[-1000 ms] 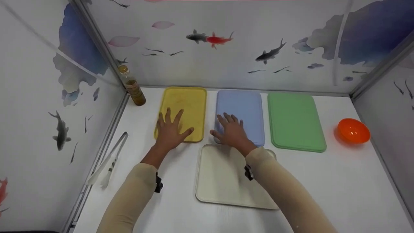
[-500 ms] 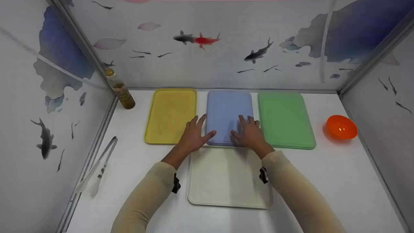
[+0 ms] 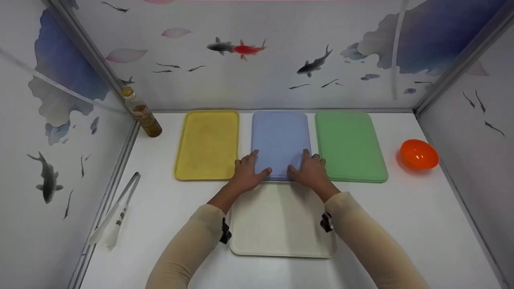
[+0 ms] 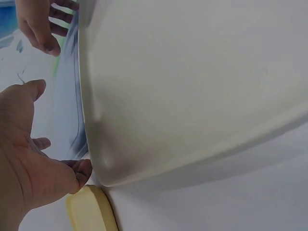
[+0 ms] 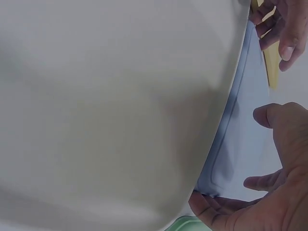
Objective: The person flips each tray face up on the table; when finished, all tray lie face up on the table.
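Both hands [image 3: 246,175] [image 3: 313,171], loosely spread, flank the blue tray [image 3: 280,140], its long axis pointing forward.

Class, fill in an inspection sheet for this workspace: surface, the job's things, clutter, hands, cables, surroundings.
Surface: white tabletop, shadows around the forearms.
Job's things: blue tray between yellow tray and green tray; cream tray close in front of the blue one, contact unclear.
Clutter: bottle upright in the back left corner; tongs on the left; orange bowl on the right.
Hands: left hand and right hand at opposite sides of the blue tray; firmness unclear.
Cables: nothing seen.
Surroundings: fish-printed walls at back, left and right.
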A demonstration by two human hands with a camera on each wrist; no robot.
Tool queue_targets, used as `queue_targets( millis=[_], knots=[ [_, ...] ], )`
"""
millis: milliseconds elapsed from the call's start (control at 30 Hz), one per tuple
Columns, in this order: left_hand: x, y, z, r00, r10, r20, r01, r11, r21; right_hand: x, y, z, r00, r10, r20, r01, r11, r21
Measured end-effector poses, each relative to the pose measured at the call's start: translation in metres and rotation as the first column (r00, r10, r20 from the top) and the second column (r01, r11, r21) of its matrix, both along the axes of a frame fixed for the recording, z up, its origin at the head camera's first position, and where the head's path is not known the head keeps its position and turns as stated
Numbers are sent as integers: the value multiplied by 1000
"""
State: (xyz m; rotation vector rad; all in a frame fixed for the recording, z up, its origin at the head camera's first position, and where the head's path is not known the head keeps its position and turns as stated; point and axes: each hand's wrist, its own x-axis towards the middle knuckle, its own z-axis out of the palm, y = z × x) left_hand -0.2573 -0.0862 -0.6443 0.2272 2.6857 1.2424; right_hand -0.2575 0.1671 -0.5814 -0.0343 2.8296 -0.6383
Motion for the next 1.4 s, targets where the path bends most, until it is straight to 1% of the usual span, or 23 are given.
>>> queue_targets(
  millis=[67,133,267,367,433,500,533,633,667,700,733,867,933,1033,1133,1233,1400],
  knots=[
    [0,3,2,1000,11,18,-11,1000,24,-1,0,0,1000,-10,-1,10,1000,-21],
    [3,5,9,999,21,44,-23,998,55,-2,1,-1,1000,-15,-8,15,999,-42],
    [10,9,30,993,48,109,-60,993,104,-4,3,-4,999,-27,-22,25,996,-84],
    [14,10,46,984,69,162,-95,983,160,-4,5,-8,999,-34,-34,30,993,-113],
    [15,11,51,979,88,182,-124,972,198,-4,6,-9,998,-36,-53,29,990,-140],
    [15,13,53,975,107,194,-150,964,222,-3,7,-10,997,-34,-73,22,986,-167],
    [15,13,53,974,118,192,-161,961,227,-3,7,-12,995,-37,-96,20,984,-177],
    [15,14,52,974,149,169,-187,954,235,-4,9,-16,991,-32,-133,4,979,-206],
    [16,14,52,975,158,157,-193,952,238,-6,10,-23,987,-34,-154,-1,976,-217],
    [16,14,52,975,167,144,-199,950,242,-7,11,-26,986,-33,-164,-5,975,-224],
    [17,14,51,976,176,130,-203,948,244,-11,13,-34,982,-31,-186,-12,974,-226],
    [16,15,53,976,209,57,-216,943,251,-18,16,-51,975,-26,-222,-32,967,-252],
    [15,16,55,974,226,10,-221,940,259,-18,14,-49,975,-22,-220,-34,968,-247],
    [13,18,58,966,248,-67,-219,932,289,-13,9,-34,983,-23,-181,-22,971,-239],
    [13,20,60,956,263,-128,-213,927,309,-6,3,-18,991,-27,-134,-5,973,-233],
    [15,22,62,949,271,-162,-212,926,312,-3,1,-15,992,-54,-116,20,961,-275],
    [19,27,66,942,279,-186,-207,920,334,-4,2,-15,993,-65,-100,28,943,-330]
  ],
)
